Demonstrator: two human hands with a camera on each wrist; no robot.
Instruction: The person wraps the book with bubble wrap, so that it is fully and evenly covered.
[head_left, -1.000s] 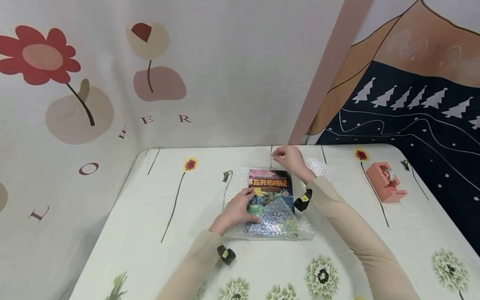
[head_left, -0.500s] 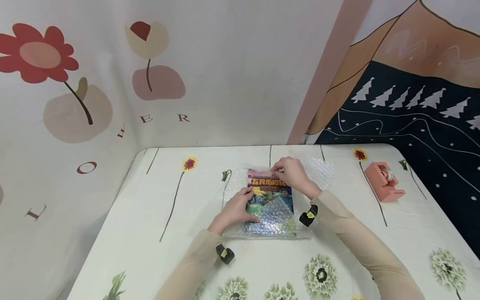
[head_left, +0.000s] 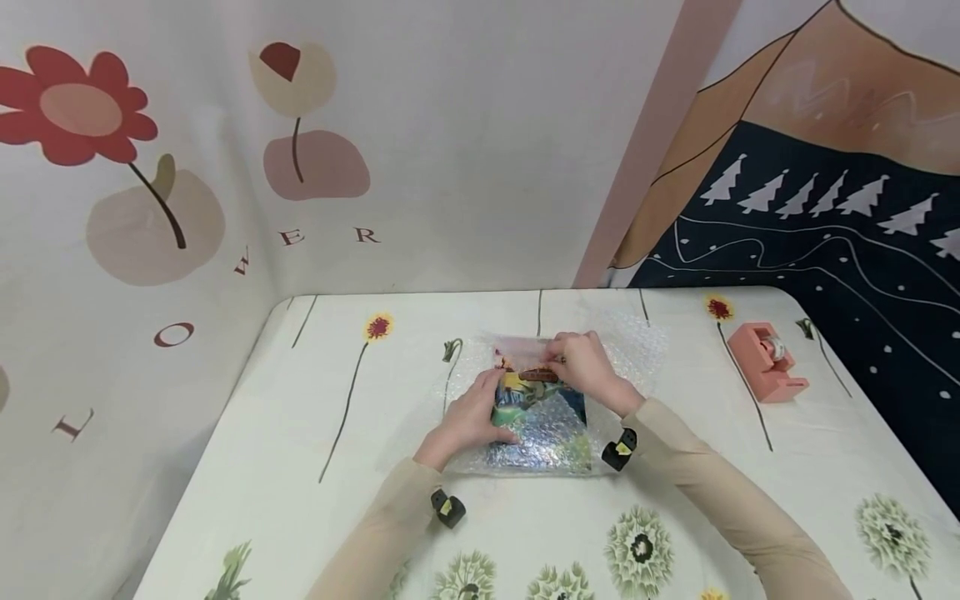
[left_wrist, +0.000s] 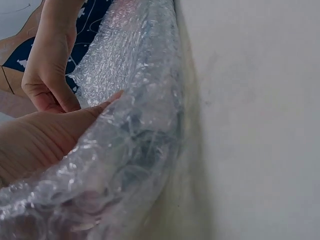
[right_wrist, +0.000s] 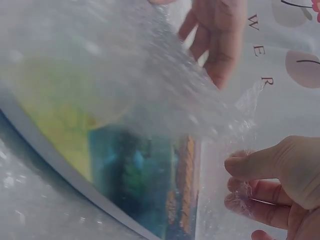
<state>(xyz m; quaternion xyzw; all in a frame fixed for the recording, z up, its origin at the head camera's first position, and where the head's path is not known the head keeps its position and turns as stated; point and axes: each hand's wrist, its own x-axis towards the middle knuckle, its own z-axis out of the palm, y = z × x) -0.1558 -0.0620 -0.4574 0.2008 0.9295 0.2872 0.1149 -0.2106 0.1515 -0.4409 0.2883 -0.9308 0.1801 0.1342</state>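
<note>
A colourful book (head_left: 536, 408) lies on bubble wrap (head_left: 633, 342), with wrap folded over its lower part and now over its top edge. My left hand (head_left: 468, 417) rests on the book's left side, fingers spread and pressing the wrap. At the top of the book my right hand (head_left: 588, 367) pinches the edge of the upper flap. In the right wrist view the thumb and fingers of my right hand (right_wrist: 280, 180) hold a crumpled bit of clear wrap (right_wrist: 242, 195). Bubble wrap (left_wrist: 145, 115) covers much of the left wrist view beside my left hand (left_wrist: 45, 137).
A pink tape dispenser (head_left: 767, 367) stands on the right side of the table. The tablecloth (head_left: 285, 417) is white with printed flowers. Behind the table hangs a pale printed curtain (head_left: 465, 167), with a dark patterned cloth (head_left: 825, 225) at the right.
My right hand has come down from above the book toward its title, drawing the top flap of wrap over the upper cover. The left hand has stayed nearly in place.
</note>
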